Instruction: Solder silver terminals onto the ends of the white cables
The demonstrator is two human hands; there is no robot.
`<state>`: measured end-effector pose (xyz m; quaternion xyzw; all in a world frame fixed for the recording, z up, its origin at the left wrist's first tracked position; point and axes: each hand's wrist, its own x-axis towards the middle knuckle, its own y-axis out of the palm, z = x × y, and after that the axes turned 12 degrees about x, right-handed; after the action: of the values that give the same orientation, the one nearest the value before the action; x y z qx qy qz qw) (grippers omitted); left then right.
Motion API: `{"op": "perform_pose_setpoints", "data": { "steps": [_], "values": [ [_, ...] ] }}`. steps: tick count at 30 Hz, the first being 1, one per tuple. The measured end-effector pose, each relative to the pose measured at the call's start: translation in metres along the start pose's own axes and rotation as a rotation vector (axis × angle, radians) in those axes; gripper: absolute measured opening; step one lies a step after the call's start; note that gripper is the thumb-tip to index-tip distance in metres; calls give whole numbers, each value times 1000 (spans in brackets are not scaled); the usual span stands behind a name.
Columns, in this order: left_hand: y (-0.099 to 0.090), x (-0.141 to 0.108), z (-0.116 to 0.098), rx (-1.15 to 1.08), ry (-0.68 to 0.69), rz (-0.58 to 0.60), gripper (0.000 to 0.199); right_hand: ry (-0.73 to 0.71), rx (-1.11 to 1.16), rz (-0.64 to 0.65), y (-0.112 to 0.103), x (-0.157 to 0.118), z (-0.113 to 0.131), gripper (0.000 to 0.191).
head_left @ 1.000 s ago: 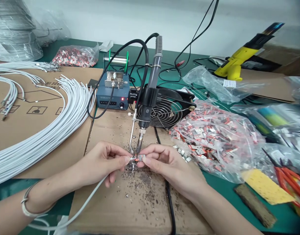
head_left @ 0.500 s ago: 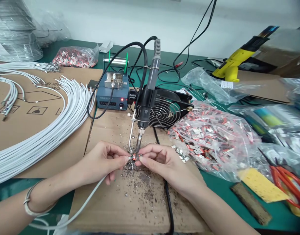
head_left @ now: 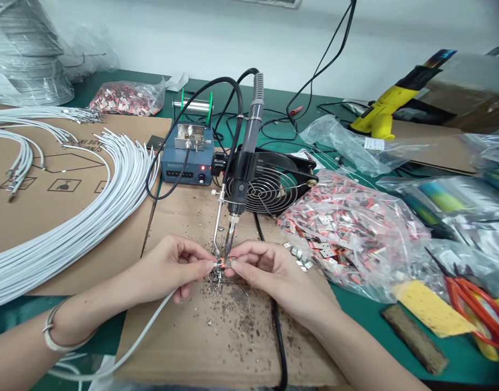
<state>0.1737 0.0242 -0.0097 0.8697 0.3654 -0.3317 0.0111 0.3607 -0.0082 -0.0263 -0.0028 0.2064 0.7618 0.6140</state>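
Note:
Between finger and thumb, my left hand (head_left: 180, 266) pinches the end of a white cable (head_left: 145, 331), whose length trails down to the lower left. My right hand (head_left: 269, 271) is closed on a small metal-and-orange connector piece (head_left: 230, 262), partly covered by the fingertips. Cable end and connector meet right at the tip of the soldering iron (head_left: 237, 203), which is fixed upright at a slant in a holder. A thin metal solder feed tube (head_left: 217, 228) comes down beside the iron tip. Dark and silvery solder bits (head_left: 219, 278) lie beneath the fingers on the cardboard (head_left: 184, 336).
A blue soldering station (head_left: 187, 163) and a black fan (head_left: 274, 190) stand behind the iron. Bundled white cables (head_left: 90, 217) lie left. To the right are a bag of connectors (head_left: 347, 233), a yellow sponge (head_left: 432, 308), orange-handled scissors (head_left: 473, 309) and a yellow heat gun (head_left: 384, 108).
Both hands keep nearly the same position at the iron tip, still holding cable and connector. The camera view has shifted slightly.

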Motion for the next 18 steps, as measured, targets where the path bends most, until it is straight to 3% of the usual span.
{"op": "perform_pose_setpoints", "data": {
  "steps": [10, 18],
  "values": [
    [0, 4, 5, -31, 19, 4, 37, 2, 32, 13, -3, 0, -2, 21],
    [0, -6, -10, -28, -33, 30, 30, 21, 152, 80, -6, -1, -3, 15]
  ]
}}
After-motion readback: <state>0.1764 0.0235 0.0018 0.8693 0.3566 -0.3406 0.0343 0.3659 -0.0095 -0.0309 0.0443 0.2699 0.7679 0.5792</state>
